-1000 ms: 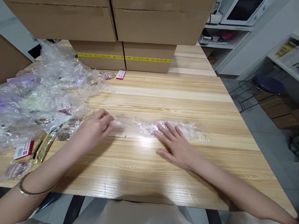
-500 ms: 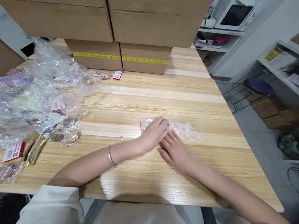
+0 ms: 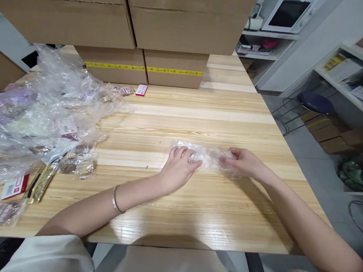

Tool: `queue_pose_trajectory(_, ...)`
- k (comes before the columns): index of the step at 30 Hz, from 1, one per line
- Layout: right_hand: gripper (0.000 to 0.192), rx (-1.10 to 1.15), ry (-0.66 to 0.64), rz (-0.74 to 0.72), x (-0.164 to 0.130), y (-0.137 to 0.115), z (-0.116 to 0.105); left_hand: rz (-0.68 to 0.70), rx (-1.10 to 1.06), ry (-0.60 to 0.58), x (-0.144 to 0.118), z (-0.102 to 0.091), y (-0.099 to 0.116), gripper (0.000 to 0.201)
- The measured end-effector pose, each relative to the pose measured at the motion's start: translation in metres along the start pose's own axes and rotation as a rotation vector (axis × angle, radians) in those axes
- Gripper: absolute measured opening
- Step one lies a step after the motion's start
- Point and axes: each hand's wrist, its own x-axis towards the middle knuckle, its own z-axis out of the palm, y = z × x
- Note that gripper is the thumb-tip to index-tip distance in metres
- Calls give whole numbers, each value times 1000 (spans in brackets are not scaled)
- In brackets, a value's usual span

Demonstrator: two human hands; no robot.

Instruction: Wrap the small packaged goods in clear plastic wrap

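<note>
On the wooden surface, right of centre, a small piece of bubble wrap is seen lying crumpled between both hands. Its left end is pressed under the left hand, whose fingers are curled down over the plastic in a half-closed grip; a bracelet is worn on that wrist. Its right end is pinched by the right hand, the grip narrow, with fingertips closed on the film. Both forearms are held above the wood. At far left a heap of clear plastic bags with small packets is observed, well apart from the hands. A small red-and-white packet lies just beside the stacked cardboard boxes at the back.
</note>
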Motion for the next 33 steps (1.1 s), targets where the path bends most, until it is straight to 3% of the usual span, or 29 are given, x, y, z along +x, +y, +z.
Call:
queue_pose_trajectory(3, 39, 362, 38, -61, -9, -35, 15, 51, -34, -43, 2, -1, -5, 31)
queue_pose_trajectory(6, 38, 451, 59, -205, -12, -62, 44, 58, -88, -42, 1, -1, -10, 23)
queue_pose_trajectory(9, 38, 206, 219, -432, -11, -68, 72, 67, -247, -38, -4, -5, -18, 20)
queue_pose_trajectory(12, 51, -144, 349, -667, -10, -61, 88, 95, -489, -38, -12, -15, -28, 30)
queue_pose_trajectory(16, 66, -531, 340, -846, -5, -50, 96, 36, -635, 68, -21, -29, -39, 35)
queue_pose_trajectory(20, 82, -637, 201, -990, 7, -46, 95, -55, -574, 268, -31, -37, -51, 35)
queue_pose_trajectory(24, 82, -625, 95, -977, 23, -47, 85, -174, -551, 331, -45, -40, -65, 25)
queue_pose_trajectory(29, 44, -471, -23, -910, 54, -49, 59, -375, -673, 374, -56, -38, -82, 15)
queue_pose_trajectory(31, 33, -189, 71, -743, 81, -47, 42, -463, -732, 392, -55, -36, -86, 13)
queue_pose_trajectory(33, 33, 215, 316, -470, 117, -46, 19, -536, -787, 407, -53, -35, -90, 12)
